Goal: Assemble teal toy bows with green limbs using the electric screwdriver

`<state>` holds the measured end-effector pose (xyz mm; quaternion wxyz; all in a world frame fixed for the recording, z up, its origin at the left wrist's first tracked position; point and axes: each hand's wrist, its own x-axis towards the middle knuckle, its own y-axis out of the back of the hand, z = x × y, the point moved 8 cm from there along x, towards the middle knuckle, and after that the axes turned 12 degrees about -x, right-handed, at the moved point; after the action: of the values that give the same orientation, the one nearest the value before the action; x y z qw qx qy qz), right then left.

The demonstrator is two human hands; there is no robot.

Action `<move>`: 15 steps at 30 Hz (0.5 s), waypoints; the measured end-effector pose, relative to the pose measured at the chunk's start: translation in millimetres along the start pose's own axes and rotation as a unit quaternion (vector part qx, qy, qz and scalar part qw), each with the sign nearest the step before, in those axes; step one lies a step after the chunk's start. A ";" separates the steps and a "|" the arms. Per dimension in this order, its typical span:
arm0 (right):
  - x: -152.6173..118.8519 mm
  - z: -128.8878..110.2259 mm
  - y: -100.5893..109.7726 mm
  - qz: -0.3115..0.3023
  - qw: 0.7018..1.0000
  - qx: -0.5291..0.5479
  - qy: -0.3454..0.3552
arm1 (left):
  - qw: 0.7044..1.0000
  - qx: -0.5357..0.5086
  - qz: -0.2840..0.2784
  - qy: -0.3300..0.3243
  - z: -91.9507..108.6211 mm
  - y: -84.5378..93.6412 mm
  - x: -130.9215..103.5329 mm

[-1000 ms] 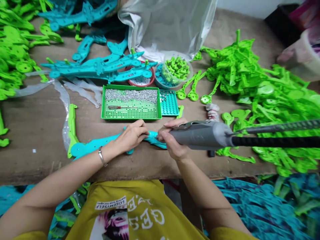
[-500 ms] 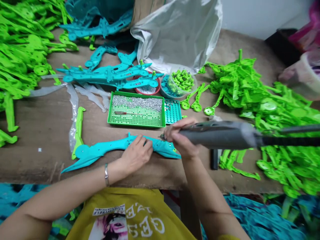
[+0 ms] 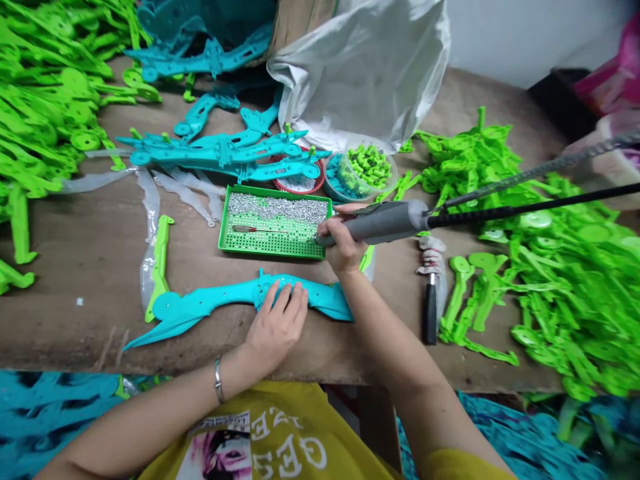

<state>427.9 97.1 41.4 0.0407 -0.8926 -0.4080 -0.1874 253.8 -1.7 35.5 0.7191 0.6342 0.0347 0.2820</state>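
Moved since the earlier frame: right hand [image 3: 345,245], grasping driver [image 3: 385,223], from over blue part [image 3: 215,293] to tray's [image 3: 260,251] 4 o'clock corner; left hand [image 3: 280,323], fingers straightened. Clock centred on blue part, 12 ahead.
- Blue part: on brown table [image 3: 90,247], near front edge; left fingers resting on top, ungripped.
- Black handle [image 3: 430,313]: 3.
- Tray: 12.
- Green heap [image 3: 555,300]: 2–3.
- Second heap [image 3: 45,100]: 10–11.
- White bag [image 3: 365,73]: 1.
- Pale wall [image 3: 490,40]: 1–2.

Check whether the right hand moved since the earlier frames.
Yes. Judged against the green tray, the right hand, holding the grey tool, went from the blue part away from the body, to the tray's right end.
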 end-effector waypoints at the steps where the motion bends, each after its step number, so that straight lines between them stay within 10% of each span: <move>1: 0.2 -0.2 -0.7 0.000 1.000 0.002 0.003 | 1.000 -0.002 0.000 0.008 1.4 -1.3 -1.4; 15: 5.8 -18.2 -6.0 -0.031 0.998 0.043 0.024 | 0.985 -0.040 0.011 0.169 -0.3 -10.1 -15.9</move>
<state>421.4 101.1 60.0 0.0830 -0.8725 -0.4417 -0.1920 244.0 -9.0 21.2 0.7243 0.5486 0.1376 0.3942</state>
